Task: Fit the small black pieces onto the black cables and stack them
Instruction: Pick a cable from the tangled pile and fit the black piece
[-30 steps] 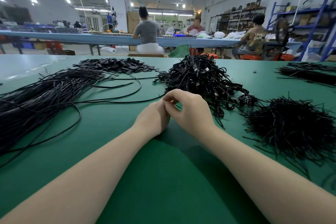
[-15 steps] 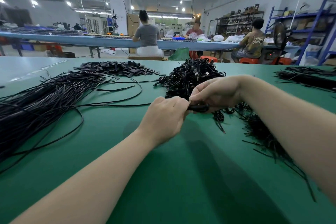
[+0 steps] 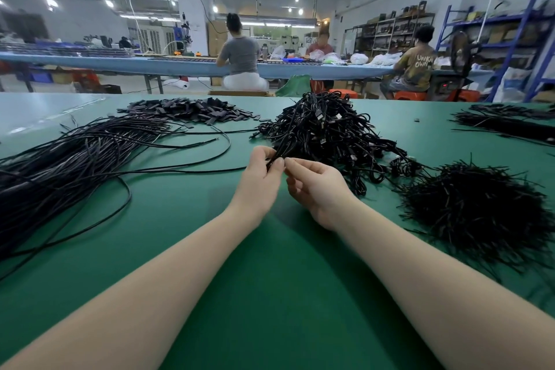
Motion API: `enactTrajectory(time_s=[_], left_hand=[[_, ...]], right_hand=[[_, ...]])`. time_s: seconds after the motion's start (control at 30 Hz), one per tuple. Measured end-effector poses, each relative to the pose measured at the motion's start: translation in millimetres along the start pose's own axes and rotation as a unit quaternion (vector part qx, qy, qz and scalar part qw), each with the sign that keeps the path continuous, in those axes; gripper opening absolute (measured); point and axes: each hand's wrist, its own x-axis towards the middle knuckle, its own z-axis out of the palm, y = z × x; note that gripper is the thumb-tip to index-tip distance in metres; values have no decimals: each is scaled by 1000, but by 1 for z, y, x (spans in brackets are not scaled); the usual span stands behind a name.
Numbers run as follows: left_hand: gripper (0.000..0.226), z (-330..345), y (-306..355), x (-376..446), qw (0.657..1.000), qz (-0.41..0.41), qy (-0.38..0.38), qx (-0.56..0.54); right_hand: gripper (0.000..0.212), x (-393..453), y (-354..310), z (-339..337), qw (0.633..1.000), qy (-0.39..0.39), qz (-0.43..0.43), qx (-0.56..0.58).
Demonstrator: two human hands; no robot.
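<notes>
Two hands, left [image 3: 260, 178] and right [image 3: 317, 186]. Five black heaps on the green bench [image 3: 270, 294]: long cables [image 3: 60, 171], flat pieces [image 3: 186, 109], looped cables [image 3: 327, 132], short strands [image 3: 477, 207], and another bundle [image 3: 510, 123] far right. Three people [image 3: 241, 54] sit at the far bench [image 3: 120, 58].

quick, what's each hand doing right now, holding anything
Left hand: fingers pinch a thin black cable at the edge of the tangled pile.
Right hand: fingers curled next to the left hand's; whether they hold anything cannot be told.
</notes>
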Motion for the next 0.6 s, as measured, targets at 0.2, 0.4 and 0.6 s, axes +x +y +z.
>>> enactTrajectory(time_s=[0.2, 0.4, 0.6], left_hand=[[11, -8, -2, 7, 997, -22, -64, -27], [10, -11, 2, 9, 993, -47, -92, -61], [30, -16, 24, 11, 967, -202, -149, 37]], right_hand=[[7, -1, -6, -6, 994, -20, 2, -108], [9, -2, -11, -4, 889, 33, -209, -406], [13, -8, -14, -4, 516, 33, -481, -708]])
